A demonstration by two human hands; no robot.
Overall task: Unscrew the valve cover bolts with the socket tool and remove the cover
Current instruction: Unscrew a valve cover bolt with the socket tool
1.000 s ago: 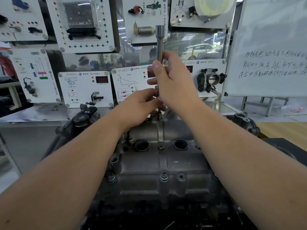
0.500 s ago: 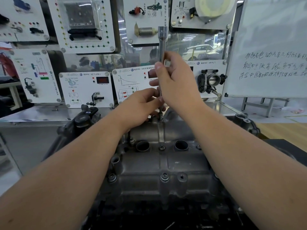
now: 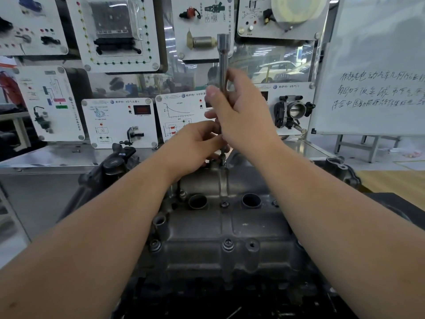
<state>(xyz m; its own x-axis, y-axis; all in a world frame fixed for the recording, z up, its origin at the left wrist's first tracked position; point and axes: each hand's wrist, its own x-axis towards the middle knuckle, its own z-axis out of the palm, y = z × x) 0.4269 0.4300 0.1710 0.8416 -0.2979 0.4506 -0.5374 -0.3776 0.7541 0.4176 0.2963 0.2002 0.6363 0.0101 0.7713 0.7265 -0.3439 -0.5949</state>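
Handwritten Chinese on whiteboard (image 3: 379,65) — blurry; VW logos on display panels (image 3: 119,122).

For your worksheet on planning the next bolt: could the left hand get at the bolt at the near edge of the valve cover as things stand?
Probably yes: the near bolt sits uncovered between the forearms, though the left hand is busy at the socket tool.

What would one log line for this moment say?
right hand: grips socket tool upright | left hand: steadies its lower end | tip: on rear bolt | valve cover: still on
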